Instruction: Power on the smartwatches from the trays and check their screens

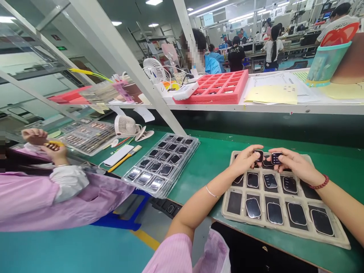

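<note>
My left hand (pixel 250 158) is closed on a smartwatch (pixel 258 156) with a dark screen, above the far row of a beige compartment tray (pixel 226 212). Beside it, my right hand (pixel 294 161) grips another smartwatch (pixel 275 158), its screen lit with small white marks. Both watches are held apart from each other, faces toward me. Several more watch units lie in the tray's compartments, among them a lit one (pixel 270 181) in the middle row and dark ones such as a watch (pixel 274 213) in the near row. One near-left compartment (pixel 234 203) shows only its dark lining.
Left of me stands a stack of clear plastic trays (pixel 159 163) holding watch units. Further left are a brush (pixel 125 158), a white fan (pixel 125 126) and a co-worker's pink sleeve (pixel 93 193). A shelf (pixel 284 109) with a red foam tray (pixel 224 85) runs across the back.
</note>
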### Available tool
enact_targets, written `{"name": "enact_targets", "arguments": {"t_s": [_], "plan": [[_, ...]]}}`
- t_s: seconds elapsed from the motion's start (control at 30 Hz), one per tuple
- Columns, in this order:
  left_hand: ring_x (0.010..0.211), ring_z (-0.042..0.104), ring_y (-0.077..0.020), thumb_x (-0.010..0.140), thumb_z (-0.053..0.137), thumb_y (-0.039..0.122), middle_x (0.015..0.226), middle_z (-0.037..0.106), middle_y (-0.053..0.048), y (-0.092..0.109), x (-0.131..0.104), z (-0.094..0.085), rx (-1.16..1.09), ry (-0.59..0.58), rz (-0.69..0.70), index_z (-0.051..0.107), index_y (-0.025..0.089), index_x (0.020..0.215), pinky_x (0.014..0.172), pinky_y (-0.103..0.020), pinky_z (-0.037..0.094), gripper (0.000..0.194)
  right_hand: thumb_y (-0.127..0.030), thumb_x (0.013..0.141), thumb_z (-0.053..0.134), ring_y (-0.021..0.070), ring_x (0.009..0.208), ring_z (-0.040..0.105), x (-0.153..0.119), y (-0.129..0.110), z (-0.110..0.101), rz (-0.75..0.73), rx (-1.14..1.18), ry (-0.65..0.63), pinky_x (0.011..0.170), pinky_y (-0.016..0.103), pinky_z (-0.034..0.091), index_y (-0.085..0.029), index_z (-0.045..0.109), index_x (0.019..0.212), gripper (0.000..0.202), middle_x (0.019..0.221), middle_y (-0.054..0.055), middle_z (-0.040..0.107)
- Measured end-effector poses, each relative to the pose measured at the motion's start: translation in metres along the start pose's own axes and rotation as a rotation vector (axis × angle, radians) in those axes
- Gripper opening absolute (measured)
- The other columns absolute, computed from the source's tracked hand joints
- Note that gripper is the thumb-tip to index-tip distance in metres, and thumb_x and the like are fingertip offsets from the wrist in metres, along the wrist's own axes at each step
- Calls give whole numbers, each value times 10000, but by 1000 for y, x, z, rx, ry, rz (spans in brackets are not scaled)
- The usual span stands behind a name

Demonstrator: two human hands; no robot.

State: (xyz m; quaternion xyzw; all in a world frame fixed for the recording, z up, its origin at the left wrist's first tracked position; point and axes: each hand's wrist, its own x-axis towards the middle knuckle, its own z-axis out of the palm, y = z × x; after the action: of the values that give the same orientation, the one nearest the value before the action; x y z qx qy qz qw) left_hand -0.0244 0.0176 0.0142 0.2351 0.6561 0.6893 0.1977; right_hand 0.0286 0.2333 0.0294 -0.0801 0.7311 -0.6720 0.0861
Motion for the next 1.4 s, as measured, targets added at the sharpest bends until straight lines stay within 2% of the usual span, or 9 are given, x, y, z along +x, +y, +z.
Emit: {"name": "enact_targets", "arguments": {"t_s": [0.1,0.17,0.27,0.43,0.57,0.8,0.97,1.2,1.4], "plan": [[759,656,-144,784,691,314,1027,688,-100,1,-1,1,22,-29,-10,484,178,1338,562,-198,435,607,-333,793,733,177,699,652,0,1,1,-22,-49,10,613,308,567,-240,613,1212,446,900,40,704],[726,655,-145,843,619,394,1000,686,-108,2,-2,1,27,-48,-10,563,150,1240,543,-205,424,469,-357,824,699,169,661,646,0,0,0,-11,-48,-13,609,312,564,-223,646,1162,368,851,38,702],[697,652,-150,898,513,484,967,685,-107,3,-2,1,14,-44,-2,598,136,1170,528,-216,412,450,-459,889,610,165,635,648,0,0,-2,3,13,-3,605,331,572,-207,681,1085,327,926,71,711],[781,653,-138,767,666,211,1036,677,-91,1,-2,2,3,-32,8,548,170,1230,663,-230,473,479,-357,820,713,173,731,654,1,0,-1,-64,5,40,615,306,570,-246,613,1186,395,1015,61,694],[790,656,-137,738,655,144,1004,676,-80,3,-3,3,-11,-43,34,568,156,1173,756,-265,501,444,-345,791,724,192,744,673,-1,-1,2,-80,-37,32,635,330,582,-232,610,1179,420,990,72,695],[626,612,-106,801,651,253,841,666,-52,5,-2,2,-34,-29,-7,602,133,1029,685,-272,516,262,-499,866,652,195,726,687,-2,-1,-1,-38,-81,-12,622,326,586,-221,673,1099,363,987,84,711],[720,626,-130,788,685,273,823,652,-45,0,0,3,-68,-54,10,619,132,999,685,-268,537,262,-542,840,677,201,728,687,-1,0,-1,-20,-114,-9,619,327,586,-230,684,1106,410,949,76,707],[665,601,-106,793,658,239,803,646,-41,-2,1,3,-54,-43,-3,624,121,993,662,-269,543,235,-586,849,655,181,715,675,0,1,-1,-3,-103,-35,617,301,568,-226,673,1069,422,982,77,704],[746,616,-134,785,645,217,828,642,-48,-3,1,3,-61,-52,25,624,123,1000,676,-277,552,236,-551,862,654,189,730,680,0,3,-1,-1,-121,-25,632,315,578,-231,666,1107,403,1035,87,700]]}}
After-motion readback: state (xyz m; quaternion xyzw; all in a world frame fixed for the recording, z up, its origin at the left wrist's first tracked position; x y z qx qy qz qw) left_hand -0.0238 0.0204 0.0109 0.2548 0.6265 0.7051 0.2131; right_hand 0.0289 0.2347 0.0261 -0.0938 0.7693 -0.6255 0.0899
